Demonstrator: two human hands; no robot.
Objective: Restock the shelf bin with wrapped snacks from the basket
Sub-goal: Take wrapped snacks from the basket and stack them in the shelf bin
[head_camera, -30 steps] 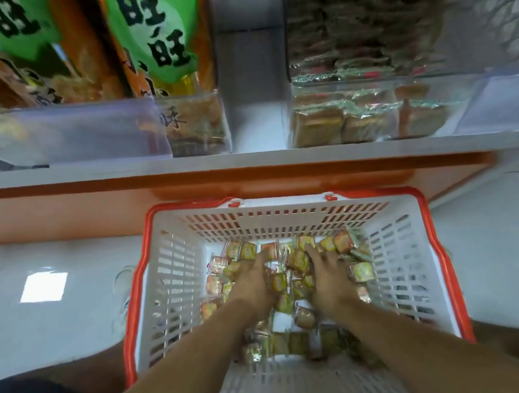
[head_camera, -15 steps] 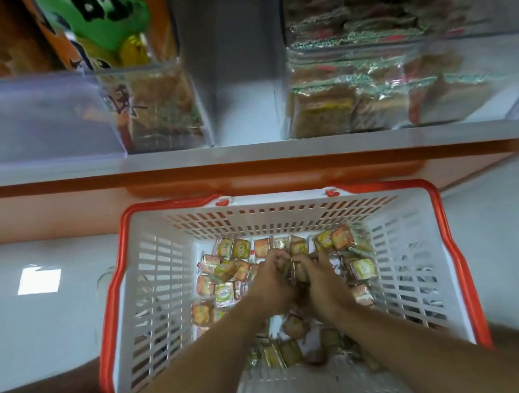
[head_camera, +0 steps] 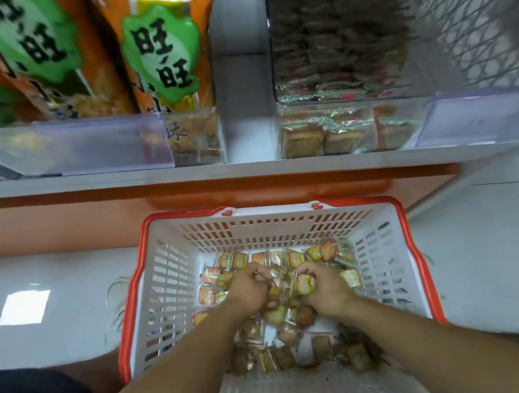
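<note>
I see a white shelf [head_camera: 249, 170] carrying two clear bins: the left bin [head_camera: 93, 146] with orange-and-green snack bags, the right bin [head_camera: 349, 122] with wrapped snacks. Below the shelf's front edge, a white basket [head_camera: 170, 269] with an orange rim rests on the pale floor [head_camera: 488, 252].

The basket [head_camera: 382, 249] is set at lower centre, wrapped snacks [head_camera: 322, 253] lying in it; the shelf bin [head_camera: 350, 129] is placed at upper right, snack bags [head_camera: 160, 53] at upper left.
</note>
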